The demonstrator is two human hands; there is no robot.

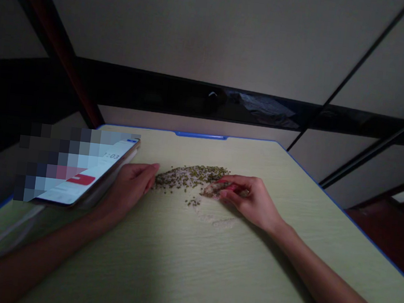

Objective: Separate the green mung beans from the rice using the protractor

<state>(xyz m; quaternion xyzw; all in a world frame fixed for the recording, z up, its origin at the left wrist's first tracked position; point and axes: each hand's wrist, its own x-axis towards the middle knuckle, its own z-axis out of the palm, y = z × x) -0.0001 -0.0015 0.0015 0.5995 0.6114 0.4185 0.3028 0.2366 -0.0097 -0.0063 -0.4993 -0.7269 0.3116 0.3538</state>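
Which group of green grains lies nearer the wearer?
The small cluster: it sits on the wearer's side of the long main spread, holds far fewer grains, and lies left of the right hand.

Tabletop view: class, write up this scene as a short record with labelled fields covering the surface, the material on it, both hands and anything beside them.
Surface: pale table with blue edging
Material: heap of small greenish grains mixed with paler bits
Stray material: small cluster of grains and a pale patch nearer the person
Left hand: fingers together at the heap's left end
Right hand: fingertips at the heap's right side; grip unclear
Beside left hand: device with lit screen, tilted, partly pixelated
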